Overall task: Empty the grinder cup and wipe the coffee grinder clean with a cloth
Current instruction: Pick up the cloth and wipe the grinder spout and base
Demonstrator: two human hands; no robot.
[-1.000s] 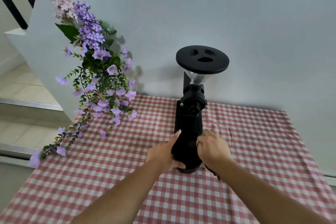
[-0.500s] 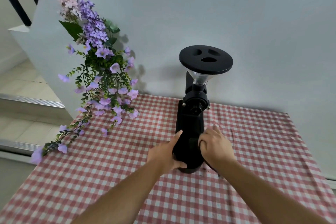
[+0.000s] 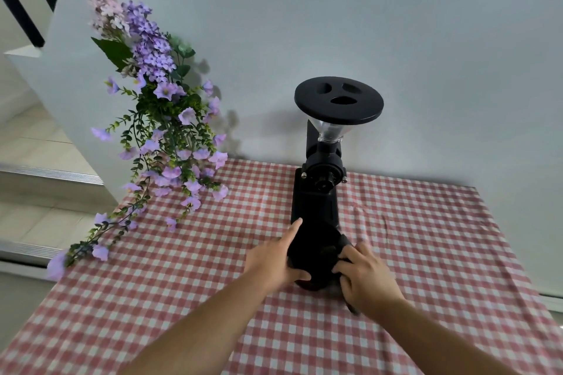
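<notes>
Nearest the front edge of the table (image 3: 457, 253), two bare forearms reach in over the checked tablecloth (image 3: 182, 283). The left hand (image 3: 274, 259) lies flat against the left side of the coffee grinder (image 3: 316, 207), fingers pressed together and extended up the housing, thumb curled under the base. The right hand (image 3: 364, 274) grips a dark cloth (image 3: 342, 245) against the lower right side, fingers curled and bunched on the fabric. The grinder stands upright at the middle of the table, toward the back edge. The grinder cup cannot be made out; the base is dark and partly covered.

Farther back, the wide black lid (image 3: 338, 100) caps a clear funnel. The machine appears top-heavy: a hard sideways wipe could tip it, or drag the loose tablecloth with it.

Purple flowers (image 3: 158, 119) trail over the back left corner, well apart.
</notes>
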